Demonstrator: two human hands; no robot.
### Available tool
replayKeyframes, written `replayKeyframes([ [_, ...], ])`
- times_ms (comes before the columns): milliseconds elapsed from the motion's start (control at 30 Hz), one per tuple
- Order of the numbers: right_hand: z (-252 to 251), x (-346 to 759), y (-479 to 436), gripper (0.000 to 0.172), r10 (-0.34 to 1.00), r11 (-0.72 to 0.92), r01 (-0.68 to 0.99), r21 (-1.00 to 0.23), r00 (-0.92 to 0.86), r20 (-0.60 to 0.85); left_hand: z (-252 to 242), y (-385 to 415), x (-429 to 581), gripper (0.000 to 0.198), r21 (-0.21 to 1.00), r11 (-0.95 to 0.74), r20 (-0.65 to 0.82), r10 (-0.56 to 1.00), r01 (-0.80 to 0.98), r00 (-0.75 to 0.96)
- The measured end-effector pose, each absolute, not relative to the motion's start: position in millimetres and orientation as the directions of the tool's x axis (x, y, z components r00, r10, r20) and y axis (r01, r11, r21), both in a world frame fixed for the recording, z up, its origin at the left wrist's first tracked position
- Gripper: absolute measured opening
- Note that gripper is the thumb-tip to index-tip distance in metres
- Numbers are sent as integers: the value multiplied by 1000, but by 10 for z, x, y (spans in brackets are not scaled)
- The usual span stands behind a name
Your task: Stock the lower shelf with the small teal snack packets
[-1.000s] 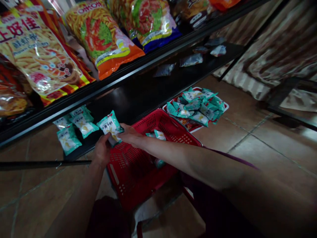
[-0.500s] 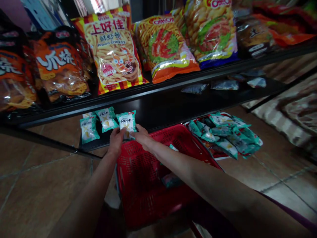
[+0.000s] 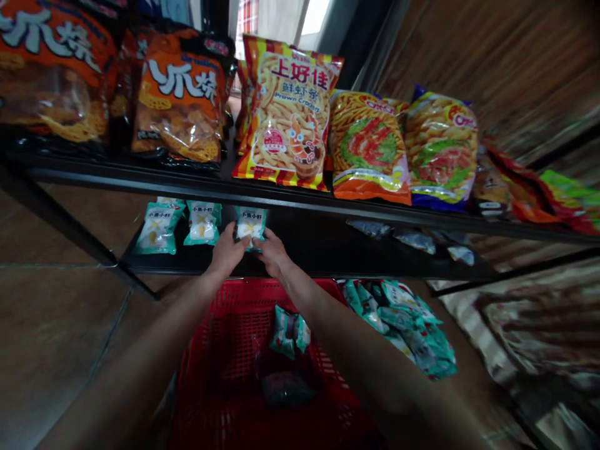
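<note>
Both my hands grip one small teal-and-white snack packet (image 3: pixel 250 224) by its lower sides, over the lower black shelf (image 3: pixel 309 250). My left hand (image 3: pixel 228 250) is closed on its left edge, thumb on the front. On the right edge, my right hand (image 3: pixel 273 250) is closed the same way. The packet stands upright, its label facing me. To its left a matching snack packet (image 3: pixel 203 223) leans upright, and beyond that sits another one (image 3: pixel 159 229), with part of one more behind. Below my forearms is a red plastic basket (image 3: pixel 225 337) holding a few teal packets (image 3: pixel 284 331).
Large bags of prawn crackers (image 3: pixel 288 119) and orange-black snack bags (image 3: pixel 180 103) line the upper shelf (image 3: pixel 197 186), just above my hands. Silvery packets (image 3: pixel 415 239) lie on the lower shelf at right. A pile of teal packets (image 3: pixel 403 319) is beside the basket.
My view has turned, so the shelves appear tilted differently and the upper bags sit lower. My hands hold the same packet, now farther back over the lower shelf, beside the others.
</note>
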State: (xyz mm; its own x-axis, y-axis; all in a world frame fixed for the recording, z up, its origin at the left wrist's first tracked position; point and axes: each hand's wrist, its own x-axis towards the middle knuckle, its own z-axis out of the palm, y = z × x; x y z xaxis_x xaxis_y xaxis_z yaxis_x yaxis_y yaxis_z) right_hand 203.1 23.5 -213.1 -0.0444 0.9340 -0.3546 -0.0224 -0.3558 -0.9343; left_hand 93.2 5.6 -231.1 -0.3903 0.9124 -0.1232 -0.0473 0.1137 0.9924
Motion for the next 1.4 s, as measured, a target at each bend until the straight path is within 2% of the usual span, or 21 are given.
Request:
replayKeyframes([
  [100,-2146,2026,327,43,932,-362,-59,-930,-54,-359,-2285,93,947,53,996,84,-76,905,1,-418],
  [267,-2192,1952,516,42,935,-354,-101,-930,-36,-352,-2292,219,926,49,1000,-24,28,895,14,-444],
  [467,-2309,1825,746,43,932,-359,-120,-926,3,-362,-2372,401,889,41,981,-54,132,891,186,-435],
  [667,-2308,1708,704,48,944,-330,-178,-927,-34,-329,-2451,242,891,35,953,-159,270,833,258,-482],
  [767,-2267,1583,536,50,952,-299,-156,-941,-114,-284,-2484,56,753,31,931,-188,328,805,313,-494],
  [867,-2266,1388,346,51,952,-249,-88,-965,-205,-227,-2496,-122,511,29,928,-196,343,783,317,-519],
  [1033,-2431,1074,134,48,973,-22,128,-991,-225,-51,-2520,-349,171,31,938,-132,297,780,320,-550],
  [1200,-2587,1022,15,47,987,47,506,-861,-158,-39,-2650,-460,82,27,973,-85,201,771,215,-604],
  [1400,-2560,1060,3,50,989,97,636,-766,-148,2,-2802,-416,74,25,926,-56,275,777,372,-566],
])
